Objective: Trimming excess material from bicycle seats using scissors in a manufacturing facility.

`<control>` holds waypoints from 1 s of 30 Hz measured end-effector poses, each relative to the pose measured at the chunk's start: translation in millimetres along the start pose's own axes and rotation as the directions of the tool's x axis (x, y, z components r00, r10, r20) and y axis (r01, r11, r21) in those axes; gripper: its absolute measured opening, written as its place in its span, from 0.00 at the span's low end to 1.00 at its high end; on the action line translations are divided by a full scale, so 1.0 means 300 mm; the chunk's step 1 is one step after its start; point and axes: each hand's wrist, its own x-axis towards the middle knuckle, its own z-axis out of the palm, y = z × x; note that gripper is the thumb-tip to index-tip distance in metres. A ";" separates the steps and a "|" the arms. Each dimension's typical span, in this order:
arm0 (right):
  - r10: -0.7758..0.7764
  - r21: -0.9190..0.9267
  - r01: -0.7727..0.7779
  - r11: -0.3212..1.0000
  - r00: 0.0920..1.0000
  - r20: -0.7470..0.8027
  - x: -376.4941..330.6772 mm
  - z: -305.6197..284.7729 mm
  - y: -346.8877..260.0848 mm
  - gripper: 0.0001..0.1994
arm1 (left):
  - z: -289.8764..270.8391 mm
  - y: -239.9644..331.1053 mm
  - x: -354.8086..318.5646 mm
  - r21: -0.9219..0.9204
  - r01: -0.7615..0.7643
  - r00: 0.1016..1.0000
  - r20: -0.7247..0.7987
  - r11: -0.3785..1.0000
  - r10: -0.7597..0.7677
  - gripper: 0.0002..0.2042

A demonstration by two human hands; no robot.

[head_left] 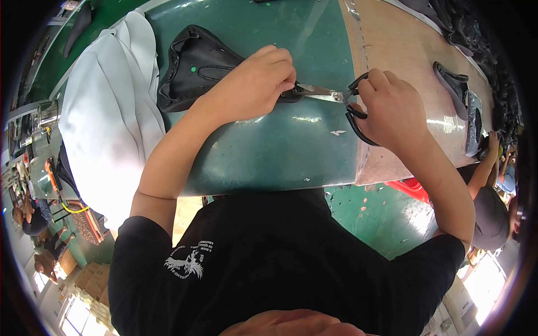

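A black bicycle saddle [216, 50] lies on the green tabletop with its wide end to the left and a small green dot on it. My left hand [255, 84] is closed round its narrow nose, with thumb and fingertips pinched near the tip. In my right hand [395, 109] are scissors [336, 97] with black handles, my fingers through the loops. Their metal blades point left and reach the saddle's nose beside my left fingertips. The handles stand apart; the blade tips are partly hidden at the nose, so I cannot tell whether they grip material.
White, smooth, overlapping pieces [106, 112] are piled at the table's left. Small scraps [338, 133] lie on the green top [269, 162]. On the brown board [400, 168] at right rests another dark saddle [451, 89]; many black ones [499, 73] are heaped beyond. Other people work at both sides.
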 end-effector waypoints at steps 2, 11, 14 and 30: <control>-0.027 -0.008 0.027 1.000 1.000 -0.005 0.012 -0.004 -0.002 0.12 | 0.003 0.000 -0.003 -0.013 0.007 1.000 -0.003 1.000 -0.007 0.04; -0.082 -0.065 0.090 0.994 0.990 0.116 0.070 -0.011 -0.014 0.14 | 0.021 -0.002 -0.012 -0.008 0.026 1.000 0.005 1.000 -0.026 0.03; -0.067 -0.063 0.080 0.995 0.979 0.193 0.066 -0.006 -0.011 0.10 | 0.017 -0.013 0.005 0.032 -0.026 1.000 0.012 0.999 0.026 0.04; 0.022 0.049 -0.017 0.999 0.994 -0.110 -0.063 0.012 0.024 0.13 | -0.006 -0.003 -0.001 -0.077 0.081 0.997 0.017 0.994 -0.080 0.02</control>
